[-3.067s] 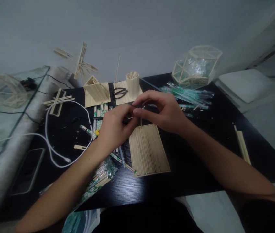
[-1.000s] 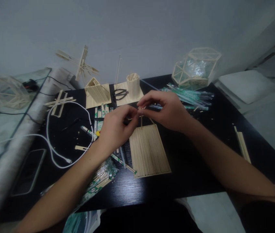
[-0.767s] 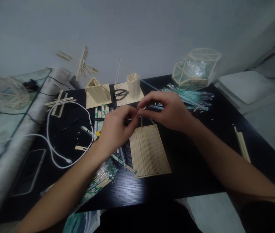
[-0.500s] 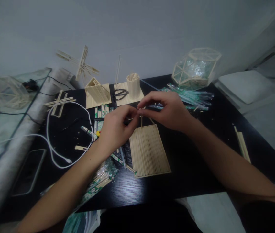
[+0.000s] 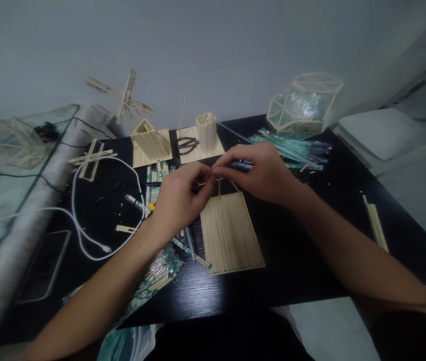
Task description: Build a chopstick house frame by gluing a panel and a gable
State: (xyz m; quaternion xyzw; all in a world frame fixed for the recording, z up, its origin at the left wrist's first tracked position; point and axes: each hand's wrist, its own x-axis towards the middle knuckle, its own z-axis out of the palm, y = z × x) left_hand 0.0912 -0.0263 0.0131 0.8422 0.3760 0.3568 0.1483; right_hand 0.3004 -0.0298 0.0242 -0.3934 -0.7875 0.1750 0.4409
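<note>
My left hand [image 5: 185,193] and my right hand [image 5: 258,168] meet fingertip to fingertip above the far edge of a flat panel of side-by-side wooden sticks [image 5: 231,233]. Both are closed in a pinch; whatever lies between the fingertips is too small or hidden to name. Below the fingers, thin sticks [image 5: 219,187] rise from the panel's far edge, and their upper ends are covered by my hands. The panel lies on the black table [image 5: 291,250]. Beyond my hands stands a round cup of sticks [image 5: 206,134] on a stick base.
A triangular stick structure [image 5: 151,143] and black-handled scissors [image 5: 186,145] are at the back. Wrapped chopsticks [image 5: 291,148] lie back right, near a geometric stick frame [image 5: 305,105]. A white cable [image 5: 81,230], a phone [image 5: 45,265] and a chopstick bag [image 5: 156,281] lie on the left.
Almost nothing differs. Both hands stay pinched together over the panel's far edge, with only a very slight shift of the fingers.
</note>
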